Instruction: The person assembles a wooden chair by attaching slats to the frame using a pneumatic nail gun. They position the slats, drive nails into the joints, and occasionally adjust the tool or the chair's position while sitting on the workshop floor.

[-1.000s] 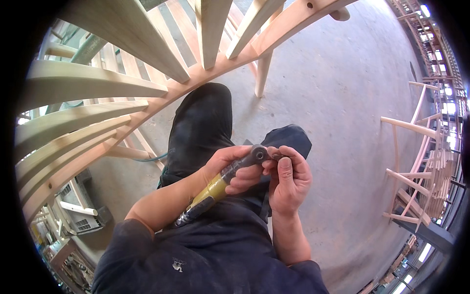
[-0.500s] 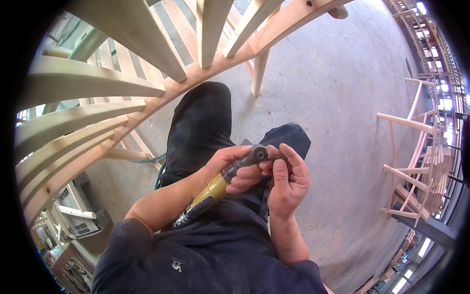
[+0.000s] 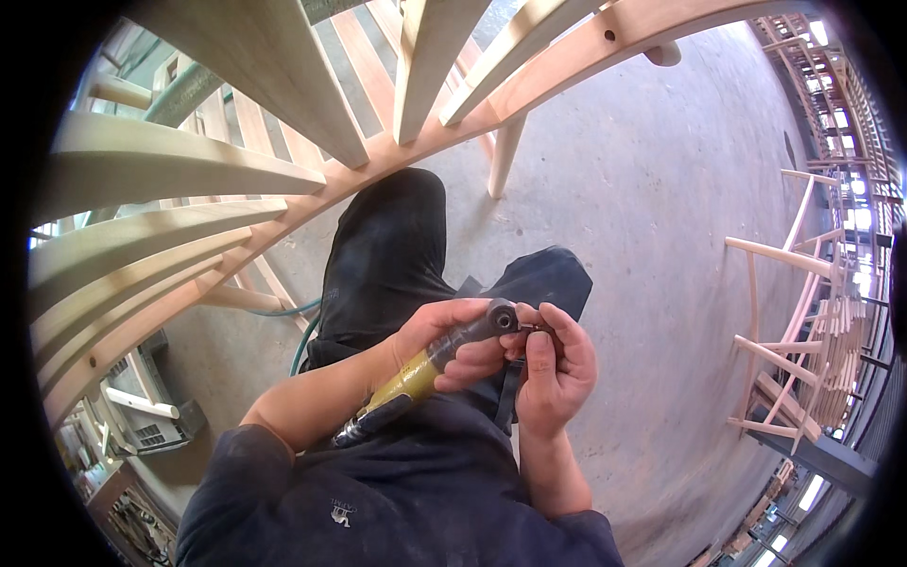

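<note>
A right-angle air tool with a yellow body, dark grip and round black head lies aslant over my lap. My left hand is wrapped around it just below the head, whose socket faces up. Close beside that head, my right hand pinches a small, thin metal piece between thumb and fingers. Its exact kind is too small to tell. The fingertips of both hands nearly meet there.
A large wooden frame with curved rail and several slats arches over the left and top. One leg stands on the concrete floor. Unfinished wooden frames are at the right. A green hose runs beside my knee.
My hands and the air tool sit slightly lower in view, and the wooden frame has shifted a little right and down. Both grips stay the same.
</note>
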Demonstrator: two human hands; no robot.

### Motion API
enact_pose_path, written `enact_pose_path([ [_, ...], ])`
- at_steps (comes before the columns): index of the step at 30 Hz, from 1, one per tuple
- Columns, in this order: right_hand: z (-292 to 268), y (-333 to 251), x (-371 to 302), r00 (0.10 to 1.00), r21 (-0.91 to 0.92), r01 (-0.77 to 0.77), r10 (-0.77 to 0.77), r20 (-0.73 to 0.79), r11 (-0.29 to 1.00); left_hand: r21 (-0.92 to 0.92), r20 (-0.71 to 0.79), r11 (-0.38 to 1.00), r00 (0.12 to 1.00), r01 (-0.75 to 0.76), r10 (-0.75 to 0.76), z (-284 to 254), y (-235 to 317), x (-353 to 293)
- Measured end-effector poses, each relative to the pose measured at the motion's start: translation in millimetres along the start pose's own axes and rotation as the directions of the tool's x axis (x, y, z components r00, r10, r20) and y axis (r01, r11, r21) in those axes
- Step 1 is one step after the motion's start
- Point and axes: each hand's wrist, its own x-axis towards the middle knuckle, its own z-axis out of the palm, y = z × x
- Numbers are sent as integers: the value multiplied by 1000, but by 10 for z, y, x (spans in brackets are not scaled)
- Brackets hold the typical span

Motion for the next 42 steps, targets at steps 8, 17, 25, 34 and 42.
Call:
enact_pose_path([
  [8, 36, -65, -16, 999, -24, 43, -42, 31, 999, 51, -6, 999, 1000, -19, 20, 140, 10, -27],
  [17, 53, -99, -20, 992, -46, 105, -101, 77, 993, 54, -31, 998, 999, -21, 22, 225, -3, -61],
  [25, 88, -152, -76, 988, -73, 122, -114, 100, 990, 26, 42, 1000, 999, -11, 10, 199, -57, -104],
  [34, 105, -166, -69, 988, -111, 127, -116, 105, 986, 137, 21, 987, 996, -89, 87, 249, -21, -141],
  [42, -93, -108, 737, 962, -24, 269, -270, -51, 963, 704, -81, 690, 947, -166, 310, 480, 212, -1118],
])
